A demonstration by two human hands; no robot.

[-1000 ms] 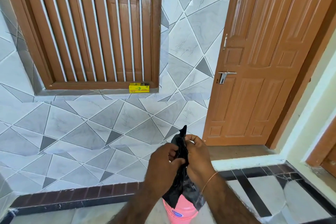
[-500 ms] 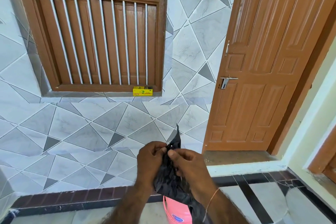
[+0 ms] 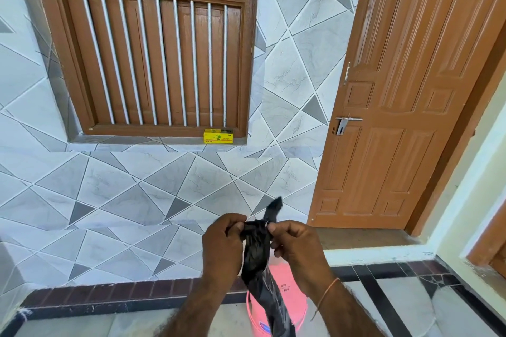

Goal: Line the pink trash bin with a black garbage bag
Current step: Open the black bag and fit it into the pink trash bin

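Black garbage bag (image 3: 256, 249) hung bunched between both hands, above the pink trash bin (image 3: 287, 306) on the floor. The left hand (image 3: 223, 246) pinched its top edge with curled fingertips (image 3: 241, 226) at one side, and the right hand (image 3: 295, 245) pinched the opposite side, thumb and finger clamped. A loose corner stuck up above the fingers; the rest trailed down over the bin's mouth.
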